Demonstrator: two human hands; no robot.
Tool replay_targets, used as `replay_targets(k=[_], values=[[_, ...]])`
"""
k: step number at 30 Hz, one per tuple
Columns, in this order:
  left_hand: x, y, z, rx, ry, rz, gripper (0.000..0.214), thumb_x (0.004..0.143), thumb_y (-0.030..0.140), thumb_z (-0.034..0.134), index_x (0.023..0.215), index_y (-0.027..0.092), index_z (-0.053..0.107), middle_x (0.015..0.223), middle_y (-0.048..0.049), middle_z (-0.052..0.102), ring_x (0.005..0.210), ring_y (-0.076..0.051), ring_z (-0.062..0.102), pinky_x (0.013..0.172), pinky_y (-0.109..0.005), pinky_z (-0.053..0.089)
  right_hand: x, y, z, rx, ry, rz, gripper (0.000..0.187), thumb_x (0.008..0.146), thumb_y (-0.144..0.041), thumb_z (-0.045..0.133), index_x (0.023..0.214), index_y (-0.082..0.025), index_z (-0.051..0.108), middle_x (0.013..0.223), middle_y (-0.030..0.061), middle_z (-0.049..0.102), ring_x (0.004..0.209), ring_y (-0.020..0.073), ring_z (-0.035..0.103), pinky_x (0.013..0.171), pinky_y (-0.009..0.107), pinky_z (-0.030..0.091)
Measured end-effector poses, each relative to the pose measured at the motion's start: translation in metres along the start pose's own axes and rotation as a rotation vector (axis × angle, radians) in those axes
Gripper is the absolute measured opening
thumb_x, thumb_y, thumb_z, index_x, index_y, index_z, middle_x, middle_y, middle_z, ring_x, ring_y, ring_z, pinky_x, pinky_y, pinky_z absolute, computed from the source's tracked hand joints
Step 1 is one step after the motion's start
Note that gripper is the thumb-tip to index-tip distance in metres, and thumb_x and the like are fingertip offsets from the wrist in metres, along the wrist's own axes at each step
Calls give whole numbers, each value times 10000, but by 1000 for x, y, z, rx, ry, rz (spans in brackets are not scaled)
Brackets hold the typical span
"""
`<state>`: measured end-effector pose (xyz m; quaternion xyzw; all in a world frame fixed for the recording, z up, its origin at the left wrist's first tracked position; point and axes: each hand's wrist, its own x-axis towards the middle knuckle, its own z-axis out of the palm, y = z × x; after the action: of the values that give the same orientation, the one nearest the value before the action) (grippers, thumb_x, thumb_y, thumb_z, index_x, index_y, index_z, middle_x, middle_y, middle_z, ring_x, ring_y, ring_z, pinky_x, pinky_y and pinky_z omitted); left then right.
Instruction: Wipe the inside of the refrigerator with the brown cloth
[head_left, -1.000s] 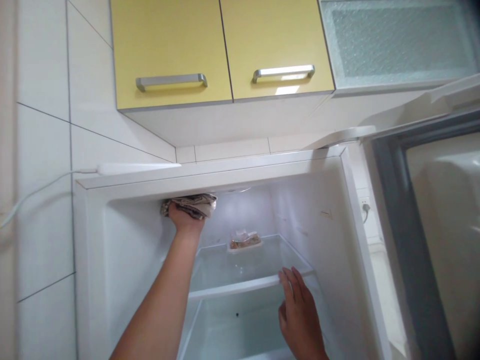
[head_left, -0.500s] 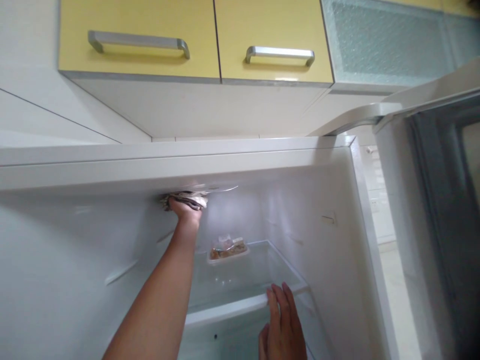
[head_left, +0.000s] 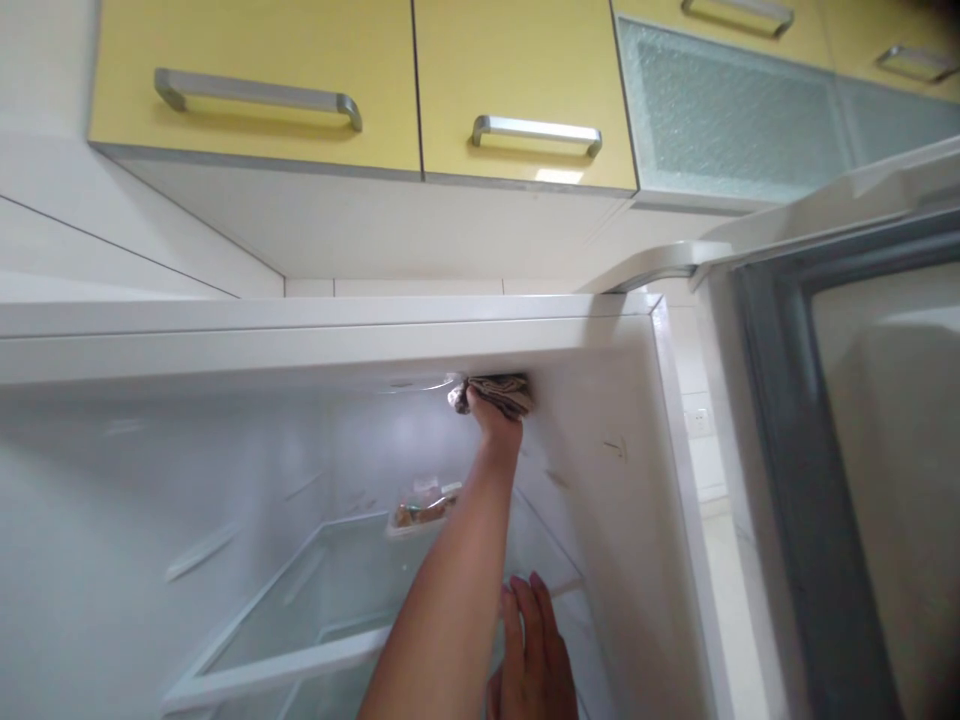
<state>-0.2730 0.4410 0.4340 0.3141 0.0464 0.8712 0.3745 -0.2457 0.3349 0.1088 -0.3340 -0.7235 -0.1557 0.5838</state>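
My left hand (head_left: 491,417) reaches up inside the open white fridge (head_left: 375,335) and is closed on a crumpled grey-brown cloth (head_left: 506,391). The cloth is pressed against the fridge's inner ceiling, near the right wall. My forearm crosses the middle of the compartment. My right hand (head_left: 534,650) is lower down with its fingers stretched out flat. It rests at the right end of the glass shelf's white front rim (head_left: 300,660). A small clear tray of food (head_left: 420,510) sits at the back of that shelf.
The fridge door (head_left: 825,450) stands open at the right. Yellow wall cabinets (head_left: 255,60) with metal handles hang close above the fridge top. A frosted-glass cabinet (head_left: 720,120) is beside them. A wall socket (head_left: 701,420) shows behind the door hinge.
My left hand has slid the cloth along the fridge ceiling from the left-middle to the right side. My right hand stayed at the shelf edge. My view has shifted.
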Motion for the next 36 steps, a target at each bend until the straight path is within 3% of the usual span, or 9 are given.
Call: replay_targets(k=[5,11,14,17,22,26,29,32,36], values=[[-37,23,22,-38,33,-9,421,972,390,319,1042,218,697,1013,-43,767,884,-183,720,776,-317,569,1,-6,-3,18,-16,42,1108,652,77,455,1620,-240,18,1503,127,527,1512,322,301,1026,512,533],[-118,62,71,-82,46,-117,430,948,375,315,1028,217,706,978,-56,762,908,-224,724,812,-396,588,5,-5,-13,56,-44,12,1073,686,31,500,1622,-228,42,1535,117,489,1522,333,277,1038,520,523],[-159,90,92,-99,-8,-193,404,919,414,379,1035,208,706,1038,-83,759,1008,-277,714,903,-505,579,6,-2,-17,66,-63,-12,1020,742,-15,529,1622,-207,50,1540,139,476,1518,338,286,1048,514,511],[-180,127,98,-87,58,-182,356,907,362,414,1043,204,703,1082,-87,751,1067,-288,702,961,-548,560,5,-1,-20,64,-72,2,1020,731,17,507,1621,-228,72,1560,118,455,1529,314,263,1071,496,489],[-159,198,78,9,213,128,337,905,289,411,1101,206,671,1111,-59,738,1101,-250,691,1002,-543,550,6,-6,-24,89,-86,45,1008,722,59,459,1613,-266,120,1567,81,451,1546,276,221,1122,487,438],[-126,247,55,54,195,505,384,924,339,350,1146,226,643,1161,-30,719,1106,-219,686,999,-526,555,8,-10,-26,82,-71,70,988,742,61,442,1612,-265,105,1557,96,460,1544,272,230,1139,491,419],[-111,268,40,104,142,667,416,930,382,326,1152,219,638,1201,-38,705,1134,-234,677,976,-555,555,8,-10,-27,68,-84,59,1014,734,64,443,1614,-274,71,1554,90,467,1538,266,249,1126,478,439],[-91,277,24,127,106,635,443,938,392,302,1157,201,636,1229,-62,698,1170,-258,663,948,-593,547,7,-5,-26,40,-92,42,1045,720,66,451,1617,-277,38,1556,90,466,1535,272,257,1097,480,475],[-43,275,-9,133,146,458,458,945,398,304,1114,142,645,1155,-100,732,1136,-274,675,891,-589,559,5,4,-21,20,-89,-22,1049,706,48,475,1620,-258,61,1556,96,466,1533,286,262,1041,472,532]])
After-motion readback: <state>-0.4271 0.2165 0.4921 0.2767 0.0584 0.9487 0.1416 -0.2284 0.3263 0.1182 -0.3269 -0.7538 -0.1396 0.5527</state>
